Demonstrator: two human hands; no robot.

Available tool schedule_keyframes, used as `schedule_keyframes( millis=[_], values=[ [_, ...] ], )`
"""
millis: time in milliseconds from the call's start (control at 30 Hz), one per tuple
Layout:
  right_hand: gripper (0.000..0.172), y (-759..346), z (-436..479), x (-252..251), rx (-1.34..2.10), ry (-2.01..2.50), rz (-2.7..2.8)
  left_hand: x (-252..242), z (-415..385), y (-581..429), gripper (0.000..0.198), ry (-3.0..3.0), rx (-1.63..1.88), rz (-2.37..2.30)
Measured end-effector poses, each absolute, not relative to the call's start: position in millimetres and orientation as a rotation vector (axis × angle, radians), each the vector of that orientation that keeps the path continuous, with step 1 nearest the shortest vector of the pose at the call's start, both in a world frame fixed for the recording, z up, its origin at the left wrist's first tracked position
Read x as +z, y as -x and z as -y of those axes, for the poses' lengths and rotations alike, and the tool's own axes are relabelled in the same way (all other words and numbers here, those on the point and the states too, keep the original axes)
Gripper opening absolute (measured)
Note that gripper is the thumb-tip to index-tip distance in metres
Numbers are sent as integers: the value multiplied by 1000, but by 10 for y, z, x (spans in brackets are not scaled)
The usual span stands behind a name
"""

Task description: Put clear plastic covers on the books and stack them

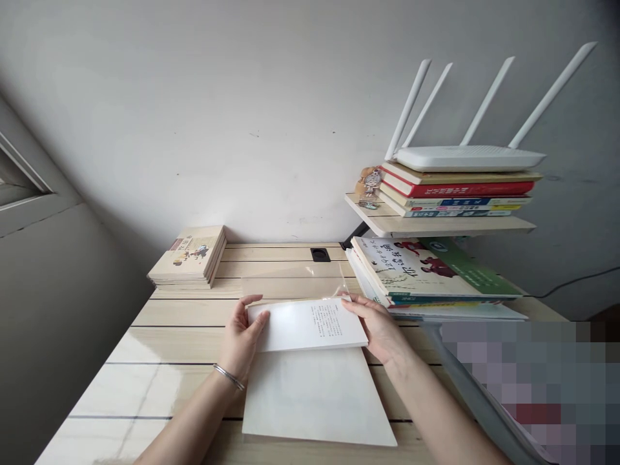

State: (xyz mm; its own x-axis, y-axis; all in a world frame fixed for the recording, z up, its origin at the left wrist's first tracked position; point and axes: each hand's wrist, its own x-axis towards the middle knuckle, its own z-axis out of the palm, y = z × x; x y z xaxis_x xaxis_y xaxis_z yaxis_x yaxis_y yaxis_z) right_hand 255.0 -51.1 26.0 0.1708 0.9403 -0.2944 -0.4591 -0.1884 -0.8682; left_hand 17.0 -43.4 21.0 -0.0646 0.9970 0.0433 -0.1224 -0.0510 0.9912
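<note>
Both my hands hold a thin white book, its pale page or cover carrying a small block of printed text at the right. My left hand grips its left edge, thumb on top, with a silver bangle at the wrist. Gripping the right edge is my right hand, thumb near the upper corner. Under and in front of the book lies a large whitish sheet on the table. Beyond the book, a clear plastic film stretches across the slats; whether it joins the sheet is hidden.
Small books are stacked at the back left of the slatted table. Larger books lie to the right, below a raised shelf bearing more books and a white router. A black socket sits near the wall.
</note>
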Motion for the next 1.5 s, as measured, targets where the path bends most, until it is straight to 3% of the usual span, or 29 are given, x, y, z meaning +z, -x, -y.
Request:
schedule_keyframes(
  millis=[567,967,1500],
  values=[
    [31,-2552,514,262,1361,1240,654,177,446,-158,41,-1163,1319,-1147],
    [22,-2538,536,306,1391,1216,676,232,475,-162,42,-1182,1300,-1209],
    [36,-2478,482,95,934,1254,938,167,323,-165,45,-1088,1356,-1256]
  ],
)
